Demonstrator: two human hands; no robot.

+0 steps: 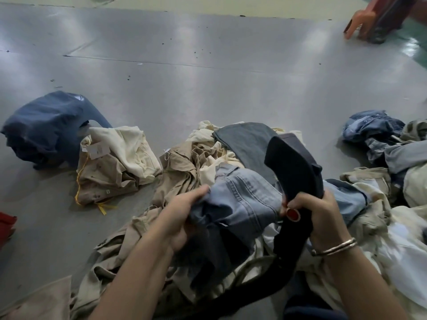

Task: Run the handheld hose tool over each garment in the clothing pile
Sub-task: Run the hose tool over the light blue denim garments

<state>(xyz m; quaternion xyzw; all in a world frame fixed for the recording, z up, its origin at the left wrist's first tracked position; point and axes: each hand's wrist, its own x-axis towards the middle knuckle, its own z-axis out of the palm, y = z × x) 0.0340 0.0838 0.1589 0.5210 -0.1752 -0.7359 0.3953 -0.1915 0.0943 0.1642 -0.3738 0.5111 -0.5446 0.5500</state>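
At the far left a red cloth pokes in from the edge of the grey floor. Beyond it lies a dark blue garment, bunched up, and just beside that a folded tan and cream garment with a paper tag and a yellow cord trailing from it.

Your left hand grips a light blue denim garment, fingers curled into its bunched edge, holding it up over the clothing pile of tan, cream and grey pieces.

Your right hand is wrapped tight around the handle of the dark handheld hose tool. The thumb sits beside its red button. The tool's broad dark head rises above your fist and curves toward the left, standing just over the far side of the denim you hold; whether it touches the fabric is hard to tell. Its dark hose drops below your fist and runs down across the pile toward you. A metal bangle circles your right wrist.

Further right, more cream and white cloth lies heaped, with crumpled blue denim behind it. In the far upper right corner an orange plastic stool stands on the floor.
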